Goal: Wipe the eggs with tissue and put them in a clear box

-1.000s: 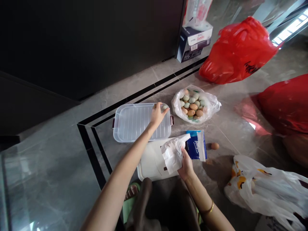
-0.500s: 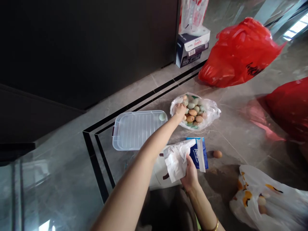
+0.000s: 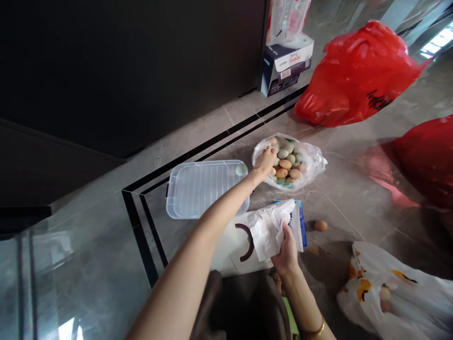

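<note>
Egg (image 3: 241, 170) left at two o'clock in tub (image 3: 198, 189), left hand (image 3: 265, 161) has reached bag (image 3: 314, 163), grip unclear; right hand (image 3: 286, 250) grips tissue (image 3: 265, 231).

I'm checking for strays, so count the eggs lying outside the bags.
2: a pale green egg at the far right corner of the clear container, and a brown egg on the floor right of the blue packet. Others may be hidden.
</note>
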Motion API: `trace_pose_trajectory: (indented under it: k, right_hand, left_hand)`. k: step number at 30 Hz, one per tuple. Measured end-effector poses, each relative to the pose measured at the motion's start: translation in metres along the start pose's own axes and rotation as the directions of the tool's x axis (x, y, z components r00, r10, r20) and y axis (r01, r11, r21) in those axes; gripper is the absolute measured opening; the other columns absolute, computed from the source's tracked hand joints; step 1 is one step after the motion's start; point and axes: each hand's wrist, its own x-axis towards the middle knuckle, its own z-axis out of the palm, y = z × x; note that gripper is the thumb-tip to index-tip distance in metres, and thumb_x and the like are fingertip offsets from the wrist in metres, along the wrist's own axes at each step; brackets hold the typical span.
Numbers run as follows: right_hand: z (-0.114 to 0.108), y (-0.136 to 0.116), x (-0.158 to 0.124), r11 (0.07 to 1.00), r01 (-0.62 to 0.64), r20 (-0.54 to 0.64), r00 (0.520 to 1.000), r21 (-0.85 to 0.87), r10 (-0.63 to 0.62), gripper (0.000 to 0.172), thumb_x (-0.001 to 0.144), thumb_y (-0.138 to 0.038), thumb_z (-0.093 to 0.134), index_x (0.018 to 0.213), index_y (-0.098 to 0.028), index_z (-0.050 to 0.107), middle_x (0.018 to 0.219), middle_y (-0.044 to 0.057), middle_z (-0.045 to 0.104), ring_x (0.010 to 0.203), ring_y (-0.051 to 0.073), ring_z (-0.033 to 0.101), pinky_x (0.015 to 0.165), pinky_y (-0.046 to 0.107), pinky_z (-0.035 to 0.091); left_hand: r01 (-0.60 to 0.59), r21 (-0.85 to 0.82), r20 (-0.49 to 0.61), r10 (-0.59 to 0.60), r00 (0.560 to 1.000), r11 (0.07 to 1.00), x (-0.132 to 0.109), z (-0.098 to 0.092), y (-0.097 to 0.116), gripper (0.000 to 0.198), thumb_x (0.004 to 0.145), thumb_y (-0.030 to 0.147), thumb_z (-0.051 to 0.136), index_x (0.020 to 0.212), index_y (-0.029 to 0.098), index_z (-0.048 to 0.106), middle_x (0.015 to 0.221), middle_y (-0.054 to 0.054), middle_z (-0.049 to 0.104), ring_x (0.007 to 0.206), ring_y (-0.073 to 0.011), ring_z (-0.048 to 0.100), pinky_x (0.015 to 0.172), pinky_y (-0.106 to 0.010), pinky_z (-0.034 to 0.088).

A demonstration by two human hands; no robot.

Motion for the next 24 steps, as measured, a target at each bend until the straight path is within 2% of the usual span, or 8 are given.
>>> trace_pose_trajectory:
  k: [3, 5, 7, 10, 12, 15, 18, 24]
  right_hand:
    - [0.005, -0.013, -0.002, 0.994, 0.107, 0.103, 0.989, 0.024, -0.109, 0.029, 0.080, -0.038, 0.061, 0.102, -0.020, 0.070, 0.099, 0.002, 0.075, 0.100, 0.023, 0.069, 0.095, 0.038, 0.053]
    - [0.009, -0.019, -0.007, 0.976, 0.213, 0.179, 0.960, 0.036, -0.216, 0.030, 0.081, -0.040, 0.059, 0.103, -0.022, 0.069, 0.098, 0.001, 0.075, 0.100, 0.022, 0.068, 0.097, 0.039, 0.051]
    - [0.013, -0.019, -0.013, 0.947, 0.320, 0.235, 0.919, 0.027, -0.317, 0.031, 0.080, -0.044, 0.058, 0.100, -0.023, 0.070, 0.095, 0.001, 0.075, 0.098, 0.022, 0.068, 0.098, 0.040, 0.050]
    - [0.014, -0.004, -0.019, 0.910, 0.407, 0.302, 0.879, -0.074, -0.369, 0.034, 0.077, -0.049, 0.063, 0.097, -0.023, 0.070, 0.095, 0.001, 0.074, 0.099, 0.022, 0.066, 0.099, 0.038, 0.048]
    - [0.011, 0.011, -0.019, 0.875, 0.447, 0.330, 0.867, -0.183, -0.374, 0.033, 0.076, -0.046, 0.068, 0.100, -0.023, 0.069, 0.103, 0.001, 0.072, 0.104, 0.020, 0.064, 0.100, 0.035, 0.045]
    - [0.003, 0.031, -0.016, 0.765, 0.546, 0.326, 0.832, -0.342, -0.448, 0.029, 0.079, -0.042, 0.068, 0.101, -0.024, 0.069, 0.104, 0.000, 0.071, 0.103, 0.017, 0.063, 0.096, 0.029, 0.046]
    - [-0.001, 0.040, -0.016, 0.688, 0.582, 0.299, 0.813, -0.434, -0.499, 0.026, 0.081, -0.045, 0.063, 0.091, -0.021, 0.070, 0.090, 0.000, 0.072, 0.088, 0.016, 0.065, 0.082, 0.026, 0.049]
    - [0.007, 0.037, -0.020, 0.769, 0.534, 0.197, 0.845, -0.351, -0.497, 0.019, 0.078, -0.038, 0.065, 0.078, -0.019, 0.066, 0.072, -0.002, 0.068, 0.071, 0.014, 0.064, 0.070, 0.025, 0.050]
  left_hand:
    - [-0.109, -0.133, -0.094, 0.097, 0.991, 0.985, -0.041, -0.035, 0.003, 0.035, 0.087, 0.016, 0.064, 0.120, 0.010, 0.056, 0.126, -0.013, 0.057, 0.116, -0.0213, 0.056, 0.101, -0.033, 0.047]
    - [-0.133, -0.350, -0.213, 0.060, 0.975, 0.927, -0.085, -0.055, 0.006, 0.036, 0.085, 0.018, 0.067, 0.119, 0.012, 0.056, 0.120, -0.011, 0.059, 0.107, -0.0184, 0.061, 0.092, -0.029, 0.053]
    - [-0.159, -0.479, -0.212, 0.062, 0.975, 0.864, -0.137, -0.068, 0.012, 0.034, 0.084, 0.021, 0.068, 0.115, 0.016, 0.058, 0.115, -0.008, 0.062, 0.097, -0.0164, 0.065, 0.082, -0.027, 0.057]
    - [-0.177, -0.442, -0.176, 0.108, 0.978, 0.879, -0.206, -0.072, 0.022, 0.030, 0.085, 0.022, 0.068, 0.113, 0.020, 0.059, 0.113, -0.007, 0.064, 0.103, -0.0188, 0.065, 0.089, -0.032, 0.056]
    - [-0.192, -0.364, -0.175, 0.136, 0.975, 0.911, -0.237, -0.067, 0.028, 0.026, 0.088, 0.020, 0.063, 0.113, 0.019, 0.058, 0.116, -0.008, 0.063, 0.110, -0.0202, 0.063, 0.096, -0.035, 0.054]
    - [-0.208, -0.283, -0.195, 0.156, 0.968, 0.936, -0.261, -0.056, 0.030, 0.021, 0.091, 0.017, 0.055, 0.113, 0.017, 0.057, 0.119, -0.011, 0.062, 0.112, -0.0200, 0.062, 0.098, -0.033, 0.054]
    - [-0.201, -0.238, -0.246, 0.142, 0.959, 0.950, -0.272, -0.046, 0.029, 0.024, 0.094, 0.018, 0.051, 0.117, 0.018, 0.056, 0.117, -0.011, 0.064, 0.111, -0.0199, 0.063, 0.096, -0.034, 0.056]
    - [-0.244, -0.177, -0.323, 0.178, 0.929, 0.954, -0.283, -0.040, 0.029, 0.033, 0.096, 0.020, 0.049, 0.128, 0.019, 0.052, 0.117, -0.010, 0.065, 0.115, -0.0197, 0.062, 0.100, -0.034, 0.054]
